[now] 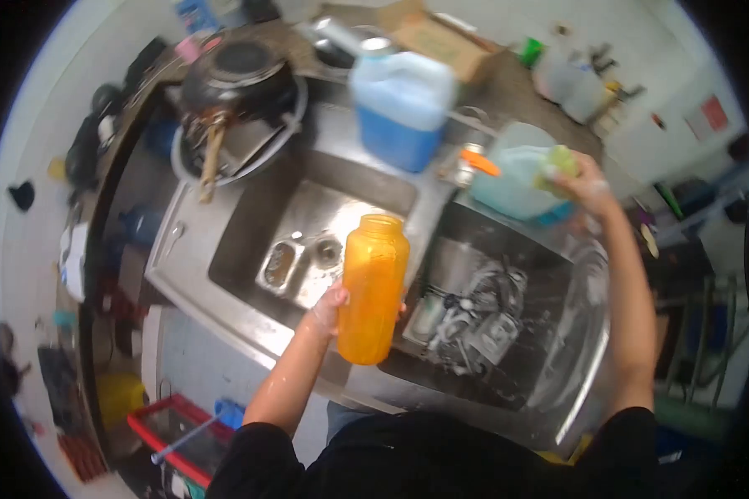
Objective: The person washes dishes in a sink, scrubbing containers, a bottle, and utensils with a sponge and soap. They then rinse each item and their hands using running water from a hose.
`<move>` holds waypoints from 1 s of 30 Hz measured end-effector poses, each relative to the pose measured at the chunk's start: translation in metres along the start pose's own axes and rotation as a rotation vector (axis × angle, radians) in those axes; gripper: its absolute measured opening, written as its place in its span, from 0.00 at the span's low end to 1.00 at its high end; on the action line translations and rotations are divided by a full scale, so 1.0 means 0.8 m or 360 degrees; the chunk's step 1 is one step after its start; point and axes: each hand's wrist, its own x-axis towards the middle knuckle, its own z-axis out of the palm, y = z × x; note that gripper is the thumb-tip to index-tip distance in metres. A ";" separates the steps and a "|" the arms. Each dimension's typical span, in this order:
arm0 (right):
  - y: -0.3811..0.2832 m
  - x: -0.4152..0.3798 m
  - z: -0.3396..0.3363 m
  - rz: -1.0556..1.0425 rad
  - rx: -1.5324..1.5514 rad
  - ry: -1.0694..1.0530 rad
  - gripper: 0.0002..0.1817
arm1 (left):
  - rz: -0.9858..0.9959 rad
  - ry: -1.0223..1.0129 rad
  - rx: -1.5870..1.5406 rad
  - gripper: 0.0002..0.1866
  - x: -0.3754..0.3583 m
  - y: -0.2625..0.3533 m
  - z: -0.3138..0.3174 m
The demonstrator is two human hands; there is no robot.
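Observation:
My left hand (331, 308) is wrapped round an orange translucent plastic bottle (374, 291). The bottle stands upright, its neck uncapped, in front of the sinks. Over at the right, my right hand (587, 185) grips a yellow-green sponge (558, 169). The sponge is over the rim of a pale translucent container (508, 158) with bluish liquid in it. White lather shows on both hands and wrists.
The left sink (308, 200) has a small strainer tray by its drain. Soapy cutlery (474, 316) fills part of the right sink. A blue-liquid jug (404, 108), an orange-handled tap (478, 162) and a basin piled with pans (233, 79) stand behind.

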 end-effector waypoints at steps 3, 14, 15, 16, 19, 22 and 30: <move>-0.006 -0.107 0.071 -0.0172 0.0215 0.0351 0.22 | -0.0308 0.0147 -0.0201 0.41 0.069 -0.096 0.059; 0.168 -0.282 0.244 -0.0759 -0.0570 0.0738 0.13 | -0.0733 0.0120 -0.0340 0.31 0.232 -0.358 -0.014; 0.175 -0.293 0.233 -0.0358 -0.0517 0.0804 0.13 | -0.0756 0.0277 -0.0172 0.31 0.226 -0.363 -0.013; 0.224 -0.281 0.235 -0.0095 -0.0284 0.1006 0.14 | -0.0779 0.0434 0.0001 0.31 0.220 -0.369 -0.011; 0.243 -0.248 0.208 0.0872 0.1063 0.1502 0.15 | -0.0859 0.0378 -0.0075 0.34 0.201 -0.364 0.036; 0.268 -0.256 0.211 0.1191 0.1950 0.1174 0.19 | -0.0731 0.0566 0.0022 0.28 0.217 -0.374 0.030; 0.228 -0.287 0.279 0.0487 0.1231 0.1273 0.19 | -0.0415 0.0632 0.0754 0.23 0.236 -0.323 0.073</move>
